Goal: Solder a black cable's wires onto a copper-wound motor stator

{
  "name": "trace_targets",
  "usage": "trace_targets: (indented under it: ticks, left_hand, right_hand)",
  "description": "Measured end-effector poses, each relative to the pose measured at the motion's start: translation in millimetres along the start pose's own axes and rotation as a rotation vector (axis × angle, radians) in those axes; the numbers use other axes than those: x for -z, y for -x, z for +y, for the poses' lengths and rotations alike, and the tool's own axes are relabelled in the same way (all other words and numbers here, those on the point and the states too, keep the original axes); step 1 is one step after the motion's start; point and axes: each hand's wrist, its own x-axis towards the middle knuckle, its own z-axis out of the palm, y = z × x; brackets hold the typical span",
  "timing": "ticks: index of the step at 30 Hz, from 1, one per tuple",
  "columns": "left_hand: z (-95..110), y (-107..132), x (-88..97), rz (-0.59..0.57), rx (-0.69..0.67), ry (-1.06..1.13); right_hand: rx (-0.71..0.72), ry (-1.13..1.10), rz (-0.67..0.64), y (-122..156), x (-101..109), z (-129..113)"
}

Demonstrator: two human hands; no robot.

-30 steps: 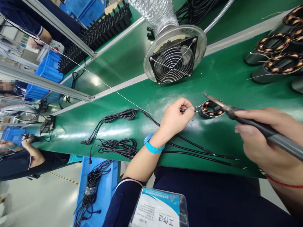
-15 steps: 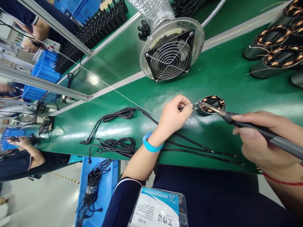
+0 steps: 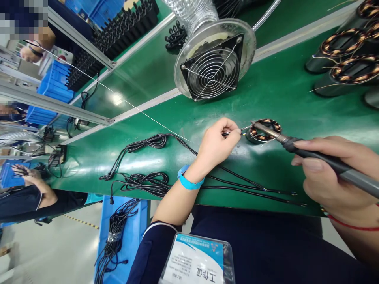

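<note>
My left hand (image 3: 218,145) is closed in a pinch on the end of a black cable (image 3: 237,179), holding it against a small copper-wound stator (image 3: 264,130) on the green table (image 3: 166,157). A blue band circles that wrist. My right hand (image 3: 328,177) is wrapped round the grey handle of a soldering iron (image 3: 299,148). Its metal tip lies over the stator's left rim, close to the cable end. A thin solder wire (image 3: 139,111) runs in from the upper left toward my left hand.
A fume fan (image 3: 211,71) on a silver duct stands just behind the stator. More wound stators (image 3: 346,59) sit at the far right. Coiled black cables (image 3: 145,183) lie left of my arm. A blue crate (image 3: 124,236) of cables is below the table edge. Other people's arms show at left.
The soldering iron's tip has come down and left onto the stator's rim beside the cable end. My left hand keeps its pinch in the same place.
</note>
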Motion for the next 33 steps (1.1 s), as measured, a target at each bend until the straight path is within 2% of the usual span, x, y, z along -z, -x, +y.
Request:
trace_targets:
  ticks: [11,15,18,22,26,33]
  left_hand:
    - [-1.3,-0.8,0.2,-0.001,0.014,-0.006]
    - [0.8,-0.8,0.7,-0.003,0.016,0.002]
    - [4.5,-0.8,0.7,-0.005,0.045,0.001]
    - [8.5,-0.7,1.0,-0.005,0.083,-0.009]
    - [10.3,0.5,1.7,-0.013,0.087,0.007]
    - [8.7,1.2,2.5,-0.003,0.074,0.016]
  right_hand:
    - [0.004,0.161,-0.202,-23.8,3.8,-6.2]
    - [-0.087,0.225,-0.227,-37.2,2.9,-9.4]
    - [-0.151,0.181,-0.238,-42.8,-2.8,-6.7]
    - [-0.147,0.082,-0.268,-37.5,-14.2,5.6]
    - [-0.146,0.085,-0.249,-26.3,-23.2,16.2]
    - [-0.201,0.05,-0.272,-18.6,-27.7,18.8]
